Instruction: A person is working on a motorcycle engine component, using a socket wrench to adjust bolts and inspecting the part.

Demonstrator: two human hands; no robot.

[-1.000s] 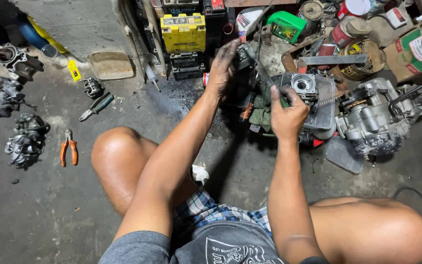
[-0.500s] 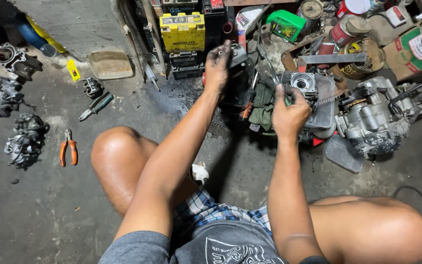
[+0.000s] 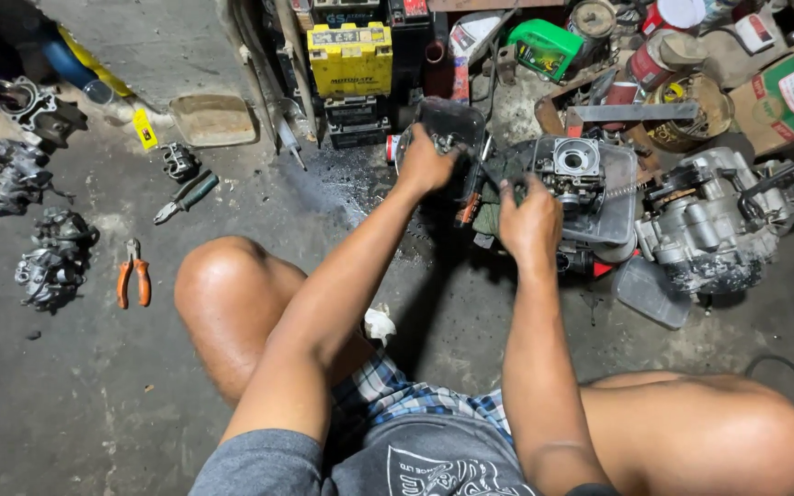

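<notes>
My left hand (image 3: 425, 165) reaches into a clear plastic container (image 3: 457, 115) on the floor, its fingers pinched on a small metal part (image 3: 444, 143). My right hand (image 3: 530, 219) grips the near left side of a grey carburetor (image 3: 573, 168), which sits in a clear plastic tray (image 3: 619, 197). A thin dark tool or rod (image 3: 492, 174) runs between the two hands; I cannot tell which hand holds it. My bare knees lie either side of both forearms.
An engine block (image 3: 705, 225) lies right of the tray. A yellow battery (image 3: 351, 60), a green can (image 3: 544, 46), tins and boxes crowd the back. Orange pliers (image 3: 132, 280), another pair of pliers (image 3: 186, 197) and several carburetor bodies (image 3: 52, 262) lie on the left floor.
My left hand has drawn back a little toward me from the container's far side. My right hand stays on the carburetor.
</notes>
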